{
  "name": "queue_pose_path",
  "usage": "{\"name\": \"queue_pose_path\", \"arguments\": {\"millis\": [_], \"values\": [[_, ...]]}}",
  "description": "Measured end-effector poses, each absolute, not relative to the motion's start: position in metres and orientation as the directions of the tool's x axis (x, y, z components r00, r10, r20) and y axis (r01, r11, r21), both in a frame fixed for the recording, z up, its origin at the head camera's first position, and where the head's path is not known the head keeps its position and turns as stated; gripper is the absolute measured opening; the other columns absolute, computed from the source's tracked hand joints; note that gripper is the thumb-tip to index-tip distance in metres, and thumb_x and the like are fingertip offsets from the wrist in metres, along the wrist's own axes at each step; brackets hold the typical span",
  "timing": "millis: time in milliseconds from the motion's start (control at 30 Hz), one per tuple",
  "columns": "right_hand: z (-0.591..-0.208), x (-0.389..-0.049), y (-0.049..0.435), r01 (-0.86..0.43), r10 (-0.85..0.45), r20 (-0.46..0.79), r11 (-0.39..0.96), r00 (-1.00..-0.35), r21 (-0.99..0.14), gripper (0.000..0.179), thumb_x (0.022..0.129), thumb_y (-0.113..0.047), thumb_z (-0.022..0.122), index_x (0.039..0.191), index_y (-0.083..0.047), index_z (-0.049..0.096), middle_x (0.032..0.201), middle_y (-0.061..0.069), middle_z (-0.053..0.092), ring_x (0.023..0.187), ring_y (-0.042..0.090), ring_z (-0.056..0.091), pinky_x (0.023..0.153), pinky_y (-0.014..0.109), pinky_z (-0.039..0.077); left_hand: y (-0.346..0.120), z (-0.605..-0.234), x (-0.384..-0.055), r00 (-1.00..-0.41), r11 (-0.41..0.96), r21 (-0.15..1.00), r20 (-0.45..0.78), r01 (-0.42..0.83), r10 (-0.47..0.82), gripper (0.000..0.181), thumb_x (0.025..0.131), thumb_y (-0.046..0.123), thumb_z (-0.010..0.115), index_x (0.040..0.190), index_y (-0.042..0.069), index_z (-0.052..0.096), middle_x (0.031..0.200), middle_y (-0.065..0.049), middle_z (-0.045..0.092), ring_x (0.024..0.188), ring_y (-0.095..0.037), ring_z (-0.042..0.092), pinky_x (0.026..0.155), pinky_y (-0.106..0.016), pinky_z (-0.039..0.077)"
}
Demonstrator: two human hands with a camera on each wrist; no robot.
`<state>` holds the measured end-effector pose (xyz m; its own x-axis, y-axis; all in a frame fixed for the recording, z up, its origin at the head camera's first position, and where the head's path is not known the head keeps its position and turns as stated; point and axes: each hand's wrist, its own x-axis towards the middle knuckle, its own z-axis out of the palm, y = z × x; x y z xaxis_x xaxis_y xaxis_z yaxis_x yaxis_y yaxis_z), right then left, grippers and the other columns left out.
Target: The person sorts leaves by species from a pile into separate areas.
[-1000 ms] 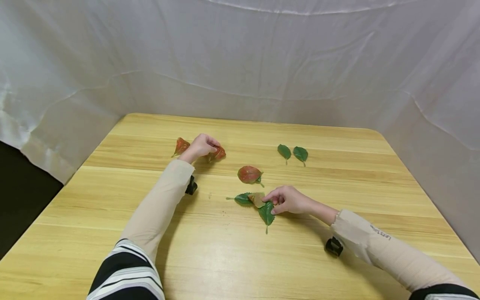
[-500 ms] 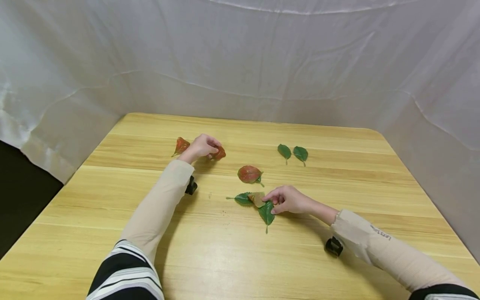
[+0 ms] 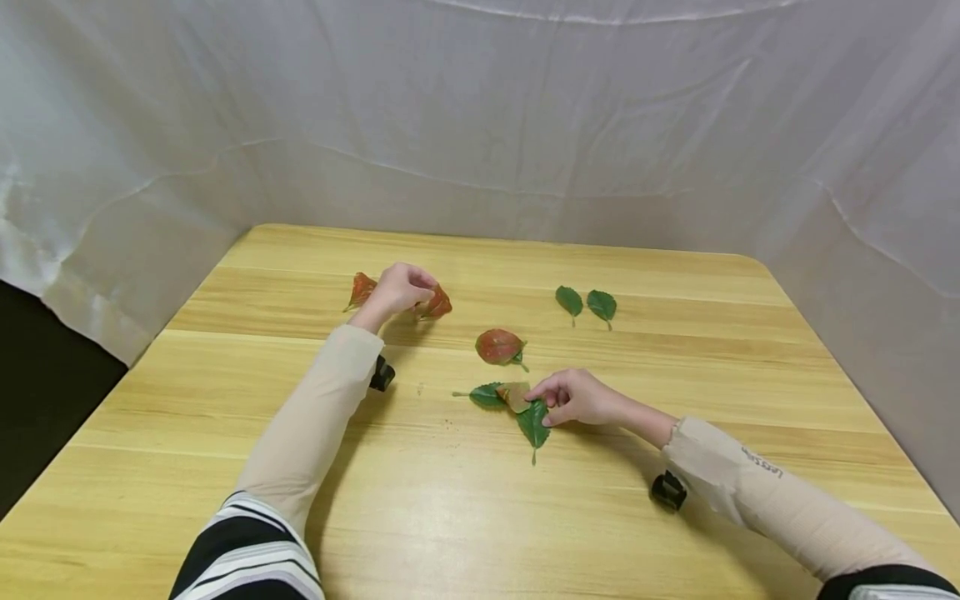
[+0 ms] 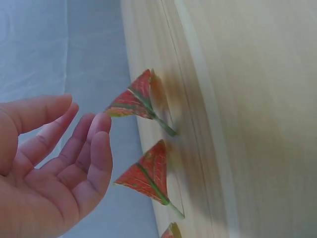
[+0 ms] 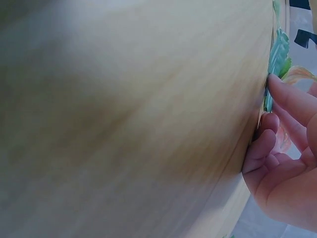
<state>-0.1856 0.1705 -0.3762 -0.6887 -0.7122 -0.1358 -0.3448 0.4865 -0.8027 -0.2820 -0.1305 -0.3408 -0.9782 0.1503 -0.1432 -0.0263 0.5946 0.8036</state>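
Note:
My left hand (image 3: pixel 405 287) is over the red folded leaves at the back left. In the left wrist view its fingers are loosely bent and parted from the thumb, fingertips right at the tip of one red leaf (image 4: pixel 132 101). A second red leaf (image 4: pixel 148 173) stands below that one, and part of a third (image 4: pixel 172 231) shows at the lower edge. Near the middle of the table, my right hand (image 3: pixel 585 398) pinches a green leaf (image 3: pixel 533 425) with thumb and fingers. A yellowish folded leaf (image 3: pixel 514 397) and another green leaf (image 3: pixel 486 395) adjoin it.
A rounded red leaf (image 3: pixel 498 347) with a bit of green at its stem lies between the hands. Two green leaves (image 3: pixel 569 302) lie at the back right. The wooden table (image 3: pixel 420 517) is bounded by a pale hanging cloth (image 3: pixel 480 125) behind and at the sides.
My left hand has shifted slightly left and up, showing more of the red leaf beside its fingertips. The right hand and the leaves near it keep their places.

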Motion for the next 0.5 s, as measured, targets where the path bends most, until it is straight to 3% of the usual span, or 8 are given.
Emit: {"name": "queue_pose_path", "arguments": {"millis": [167,500], "values": [[-0.376,-0.186,0.171,-0.358,-0.718,-0.126,0.481,-0.684,-0.800,0.032,0.073,0.005,0.068,0.105,0.008,0.062,0.071,0.002,0.052,0.052,0.005,0.034,0.048,0.017,0.032,-0.128,-0.338,-0.277,-0.979,0.601,0.798,-0.100,0.028,0.179,0.023,0.086,0.008,0.057,0.107,-0.001,0.061,0.104,-0.014,0.060,0.093,-0.026,0.055,0.077,-0.033,0.046],[-0.377,-0.186,0.169,-0.351,-0.715,-0.129,0.482,-0.688,-0.803,0.033,0.073,0.005,0.068,0.105,0.007,0.062,0.071,0.001,0.052,0.053,0.005,0.035,0.049,0.017,0.032,-0.121,-0.337,-0.267,-0.972,0.594,0.799,-0.059,0.090,0.226,0.019,0.086,0.008,0.058,0.102,0.000,0.063,0.097,-0.012,0.061,0.089,-0.024,0.056,0.075,-0.033,0.045]]}}
